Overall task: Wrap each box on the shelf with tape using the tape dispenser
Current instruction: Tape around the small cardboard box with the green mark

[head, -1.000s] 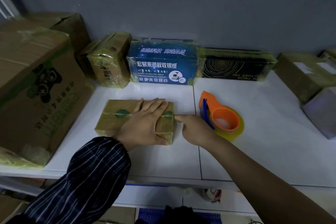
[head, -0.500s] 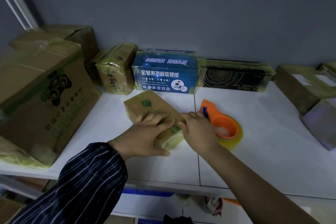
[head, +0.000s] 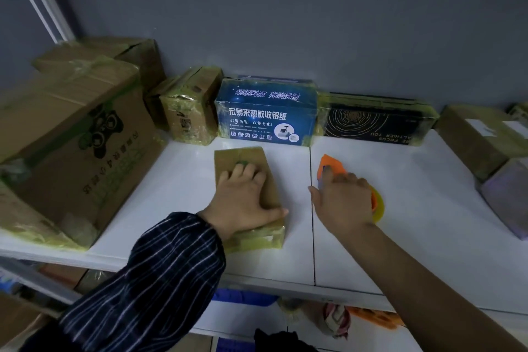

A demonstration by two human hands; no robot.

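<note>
A white shelf runs across in front of you, against a grey wall. A big taped carton fills its left end. Along the back stand a blue box and, touching its right side, a low black box, both wrapped in tape.

In front of the blue box, left of the shelf's seam, the brown box lies flat, its long side pointing away from you and its near end banded in tape. Your left hand, in a striped sleeve, presses down on its top. The fingers lie straight and spread over its middle, and the thumb reaches to the right edge.

Right of the seam, apart from the box, sits the orange dispenser. Your right hand covers most of it. Its fingers drape over the body, but blur hides whether they have closed round it.
</note>
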